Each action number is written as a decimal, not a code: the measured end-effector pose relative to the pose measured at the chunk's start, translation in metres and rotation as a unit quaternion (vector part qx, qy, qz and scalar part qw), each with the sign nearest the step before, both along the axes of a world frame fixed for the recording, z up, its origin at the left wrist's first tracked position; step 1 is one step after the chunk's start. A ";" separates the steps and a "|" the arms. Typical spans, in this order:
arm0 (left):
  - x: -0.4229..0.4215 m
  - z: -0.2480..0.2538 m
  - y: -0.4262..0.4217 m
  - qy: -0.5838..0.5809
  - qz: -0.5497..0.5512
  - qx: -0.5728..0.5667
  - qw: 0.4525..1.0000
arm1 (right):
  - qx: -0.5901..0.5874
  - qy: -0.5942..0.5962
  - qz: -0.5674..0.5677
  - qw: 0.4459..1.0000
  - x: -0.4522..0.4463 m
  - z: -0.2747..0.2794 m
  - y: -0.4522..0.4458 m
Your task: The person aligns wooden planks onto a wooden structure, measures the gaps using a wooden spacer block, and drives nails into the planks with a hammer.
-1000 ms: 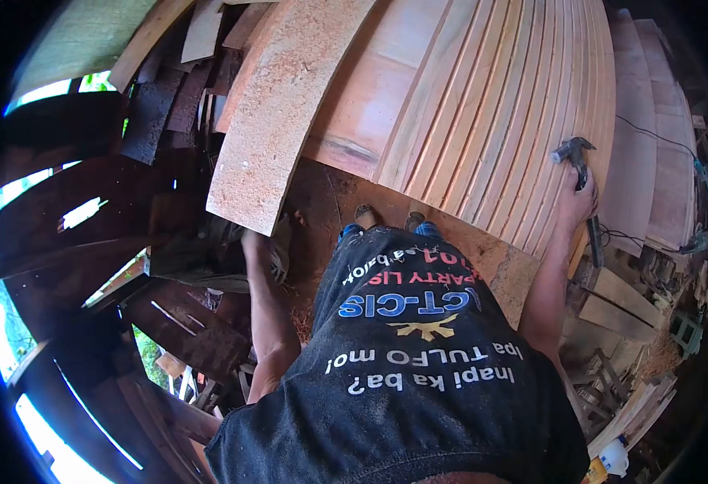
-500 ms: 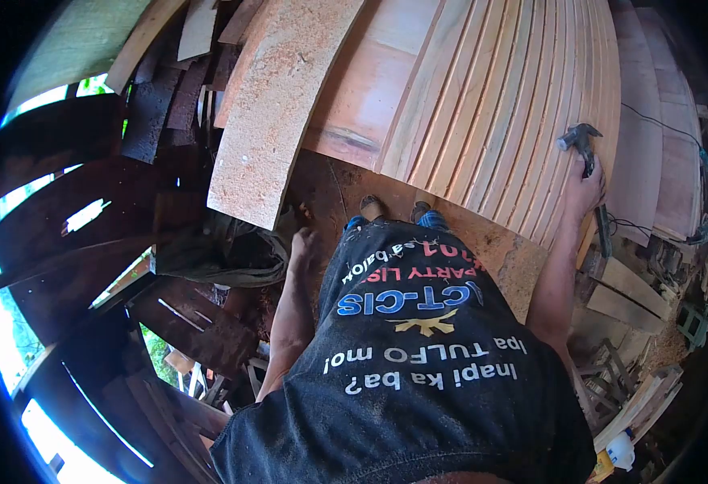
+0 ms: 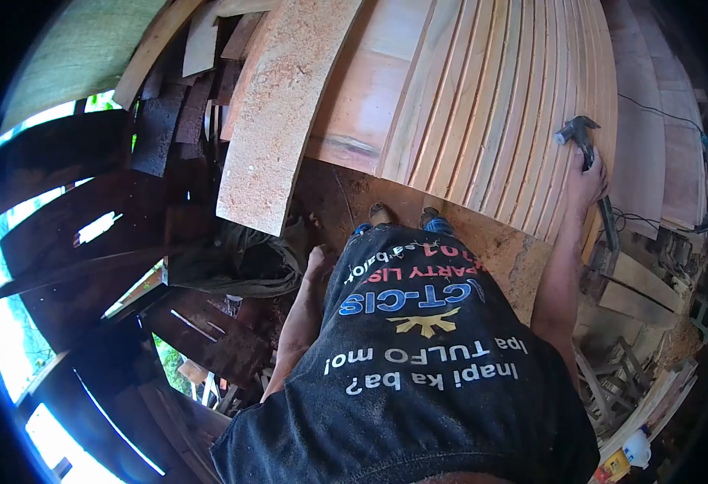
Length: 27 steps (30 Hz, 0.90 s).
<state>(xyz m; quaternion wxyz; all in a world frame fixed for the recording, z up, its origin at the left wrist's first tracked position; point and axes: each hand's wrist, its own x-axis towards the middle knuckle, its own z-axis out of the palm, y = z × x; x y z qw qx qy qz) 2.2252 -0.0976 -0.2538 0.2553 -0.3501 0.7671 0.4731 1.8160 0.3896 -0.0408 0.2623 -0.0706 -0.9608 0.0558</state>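
Observation:
My right hand (image 3: 588, 179) is closed round the handle of a claw hammer (image 3: 578, 133), at the right edge of a panel of long parallel wooden strips (image 3: 483, 121). The hammer's head lies over the strips and its handle end points down toward me. My left hand (image 3: 318, 260) hangs low beside my dark shirt, below a sawdust-covered board (image 3: 261, 145); its fingers look curled, but they are too small and dim to tell whether they hold anything.
A dark cloth or sack (image 3: 265, 262) lies left of my left hand. Plywood sheets (image 3: 640, 121) and a black cable (image 3: 664, 113) are at the right. Wood offcuts (image 3: 640, 290) are piled at the lower right. My feet stand on the brown floor below the panel.
My left hand has moved away from the end of the sawdust-covered board, toward my body. My right hand still grips the hammer, shifted slightly. The view has moved a little.

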 end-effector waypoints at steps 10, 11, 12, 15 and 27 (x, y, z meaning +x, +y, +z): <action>0.019 0.007 0.007 -0.003 0.184 0.066 0.981 | -0.015 -0.005 -0.010 1.000 0.002 0.008 -0.007; 0.014 0.013 0.004 -0.011 0.168 0.036 0.985 | -0.014 0.000 -0.007 1.000 0.002 0.006 -0.006; 0.013 0.011 0.001 -0.018 0.152 0.006 0.988 | -0.013 0.004 -0.005 1.000 0.002 0.005 -0.006; 0.012 0.009 -0.006 -0.005 0.131 -0.007 0.991 | -0.009 0.010 0.001 1.000 0.002 0.004 -0.004; 0.008 0.010 0.016 0.022 0.097 0.018 0.995 | -0.017 -0.005 -0.009 1.000 0.001 0.005 -0.005</action>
